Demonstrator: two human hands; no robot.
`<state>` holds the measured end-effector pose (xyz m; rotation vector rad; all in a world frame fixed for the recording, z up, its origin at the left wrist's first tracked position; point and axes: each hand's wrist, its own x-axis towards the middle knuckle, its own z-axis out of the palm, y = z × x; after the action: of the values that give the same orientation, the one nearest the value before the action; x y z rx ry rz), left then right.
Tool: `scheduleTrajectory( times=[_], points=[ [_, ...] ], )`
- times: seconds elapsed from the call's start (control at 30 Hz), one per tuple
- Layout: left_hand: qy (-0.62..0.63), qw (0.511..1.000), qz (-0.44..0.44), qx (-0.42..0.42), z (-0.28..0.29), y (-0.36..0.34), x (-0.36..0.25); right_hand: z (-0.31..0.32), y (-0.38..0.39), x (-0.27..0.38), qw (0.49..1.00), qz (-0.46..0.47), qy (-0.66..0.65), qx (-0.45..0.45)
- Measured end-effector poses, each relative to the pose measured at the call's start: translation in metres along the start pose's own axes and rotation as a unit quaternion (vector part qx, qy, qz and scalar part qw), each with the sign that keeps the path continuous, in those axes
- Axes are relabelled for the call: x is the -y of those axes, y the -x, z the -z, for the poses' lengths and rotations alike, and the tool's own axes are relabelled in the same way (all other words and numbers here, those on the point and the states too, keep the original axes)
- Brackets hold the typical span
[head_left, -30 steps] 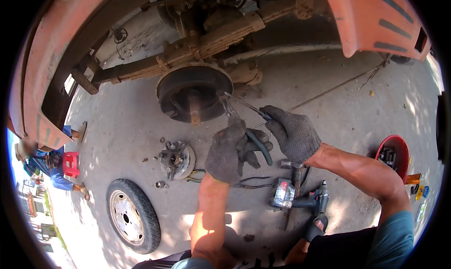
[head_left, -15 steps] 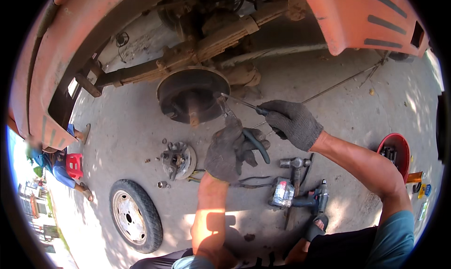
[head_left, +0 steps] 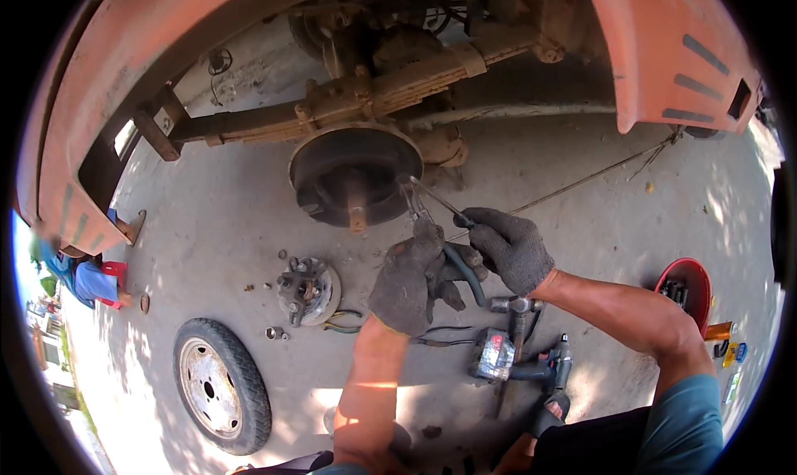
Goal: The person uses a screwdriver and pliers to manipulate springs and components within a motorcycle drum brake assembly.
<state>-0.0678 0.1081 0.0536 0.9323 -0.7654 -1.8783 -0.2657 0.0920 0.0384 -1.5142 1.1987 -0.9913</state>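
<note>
I've got the left hand (head_left: 408, 277) clamped on the pliers (head_left: 448, 259) and the right hand (head_left: 508, 247) pinching a thin screwdriver (head_left: 436, 199), both tips at the right edge of the brake plate (head_left: 355, 174), so I'd say brace the wrists and pry gently, not yank.

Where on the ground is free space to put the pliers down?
Bare concrete lies right of the hammer, toward the red tray, and left of the removed hub. Around the impact driver and cables it is crowded.
</note>
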Motion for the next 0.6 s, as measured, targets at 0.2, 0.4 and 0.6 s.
scheduleTrajectory(
  times=[0.2,0.4,0.6],
  points=[
    [0.02,1.0,0.0,0.006,0.001,-0.003,0.005,0.019,-0.009,0.001,0.932,0.216,0.285,-0.06],
    [0.019,1.0,0.009,0.011,-0.001,-0.005,0.003,0.031,-0.01,0.012,0.941,0.153,0.3,-0.024],
    [0.017,1.0,0.015,-0.006,0.0,-0.004,0.002,0.038,-0.023,0.005,0.995,-0.052,0.024,0.081]
  ],
)
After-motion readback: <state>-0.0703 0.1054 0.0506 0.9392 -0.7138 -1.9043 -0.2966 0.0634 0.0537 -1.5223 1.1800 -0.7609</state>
